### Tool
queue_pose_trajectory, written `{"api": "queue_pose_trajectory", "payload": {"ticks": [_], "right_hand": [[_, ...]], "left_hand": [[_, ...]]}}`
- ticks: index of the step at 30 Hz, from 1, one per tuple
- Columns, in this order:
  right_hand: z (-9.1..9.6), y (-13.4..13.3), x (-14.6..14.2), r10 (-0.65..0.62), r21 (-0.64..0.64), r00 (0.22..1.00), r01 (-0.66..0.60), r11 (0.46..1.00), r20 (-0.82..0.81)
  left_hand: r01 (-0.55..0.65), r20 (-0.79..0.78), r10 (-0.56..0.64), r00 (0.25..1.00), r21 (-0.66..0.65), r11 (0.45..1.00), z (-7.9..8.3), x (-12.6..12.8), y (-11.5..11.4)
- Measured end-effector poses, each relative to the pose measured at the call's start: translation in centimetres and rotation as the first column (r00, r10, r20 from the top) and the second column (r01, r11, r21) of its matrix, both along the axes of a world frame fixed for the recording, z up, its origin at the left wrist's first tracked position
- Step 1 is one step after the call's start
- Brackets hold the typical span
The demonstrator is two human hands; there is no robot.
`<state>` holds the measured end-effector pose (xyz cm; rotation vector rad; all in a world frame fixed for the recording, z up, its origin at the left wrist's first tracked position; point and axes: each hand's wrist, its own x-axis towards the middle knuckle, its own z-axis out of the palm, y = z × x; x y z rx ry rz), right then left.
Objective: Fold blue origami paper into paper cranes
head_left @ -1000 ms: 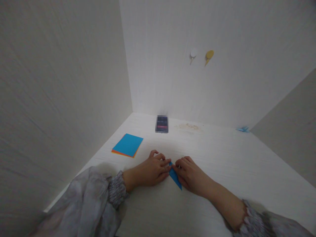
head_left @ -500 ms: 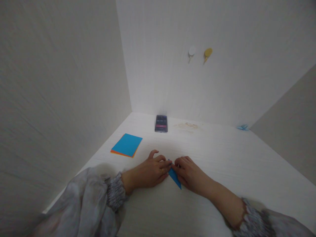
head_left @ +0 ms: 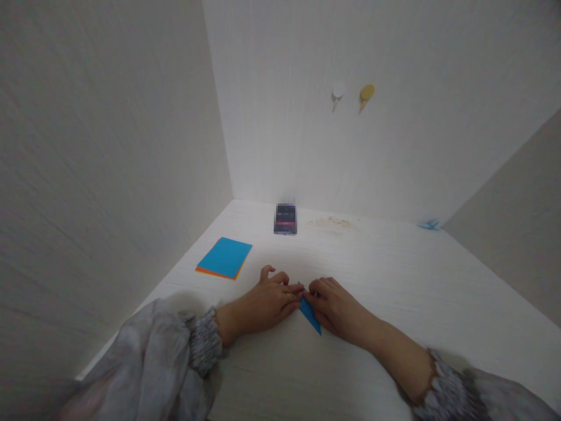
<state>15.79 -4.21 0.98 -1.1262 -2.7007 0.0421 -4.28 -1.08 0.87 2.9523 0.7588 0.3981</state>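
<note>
Pale walls (head_left: 272, 128) enclose a white tabletop (head_left: 412, 280) in dim light.

The left hand (head_left: 272, 303) and right hand (head_left: 336, 305) touched a narrow, folded blue paper (head_left: 312, 319) on the white table (head_left: 280, 374). Farther left lay a stack of coloured sheets (head_left: 225, 257), blue uppermost; a dark, pixelated object (head_left: 285, 218) rested near the back wall (head_left: 280, 128).

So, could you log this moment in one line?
left hand: touching folded blue paper | right hand: touching same paper | paper stack: untouched, blue on top
</note>
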Motion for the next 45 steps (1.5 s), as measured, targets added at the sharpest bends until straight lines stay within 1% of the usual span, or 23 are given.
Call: {"api": "queue_pose_trajectory", "payload": {"ticks": [3,13,18,23,34,37,41,45], "right_hand": [[-0.1,0.0,0.0,-0.002,0.002,1.0,0.002,1.0,0.012],[0.1,-0.2,-0.1,-0.013,-0.008,1.0,0.014,1.0,0.007],[0.3,-0.2,-0.3,-0.012,0.016,0.999,0.011,1.0,0.03],[0.5,-0.2,-0.3,-0.007,0.009,0.999,0.007,1.0,0.045],[0.4,0.2,-0.3,0.019,-0.021,0.997,-0.018,1.0,0.076],[0.4,0.3,-0.2,0.032,-0.022,0.997,-0.03,0.999,0.076],[0.1,0.4,-0.1,0.04,-0.015,0.998,-0.04,0.999,0.053],[-0.4,0.2,-0.1,0.025,0.01,0.999,-0.025,1.0,0.028]], "left_hand": [[-0.02,0.013,0.02,1.0,-0.013,1.0,-0.1,0.1,0.0],[0.014,0.0,-0.014,1.0,0.013,1.0,0.2,-0.1,-0.4],[-0.028,0.028,0.028,0.999,0.009,1.0,0.0,-0.1,-0.3],[-0.033,0.06,0.034,0.998,-0.017,0.999,-0.6,0.0,0.0],[-0.092,0.034,0.093,0.995,-0.004,0.996,-0.7,0.3,0.0],[-0.115,0.041,0.116,0.992,-0.016,0.993,-0.3,0.4,-0.1],[-0.115,0.026,0.116,0.993,-0.035,0.993,0.2,0.4,-0.2],[-0.107,0.055,0.113,0.992,-0.115,0.988,0.1,0.5,0.1]]}}
